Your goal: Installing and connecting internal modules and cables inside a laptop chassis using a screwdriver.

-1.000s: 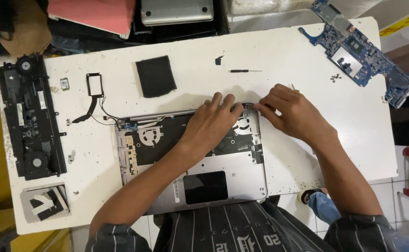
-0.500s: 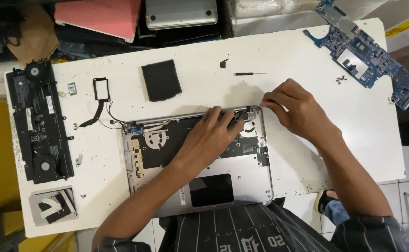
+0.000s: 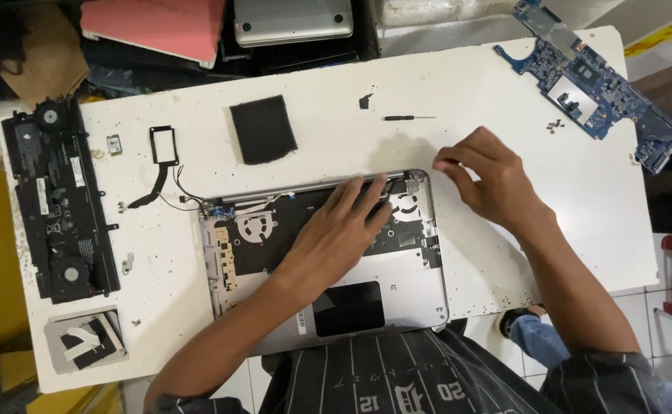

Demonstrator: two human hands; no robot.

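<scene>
Laptop shell (image 3: 397, 307) under flat left fingers (image 3: 359, 203); right fingers (image 3: 458, 157) pinched beside, contents unclear.

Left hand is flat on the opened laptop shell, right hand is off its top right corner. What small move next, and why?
Probably reach the right hand up to the small screwdriver. That hand hovers over the white table just past the laptop shell, fingers pinched, though I cannot tell if they hold anything. The left hand presses on the shell's inside, steadying it, and the screwdriver lies close by.
</scene>
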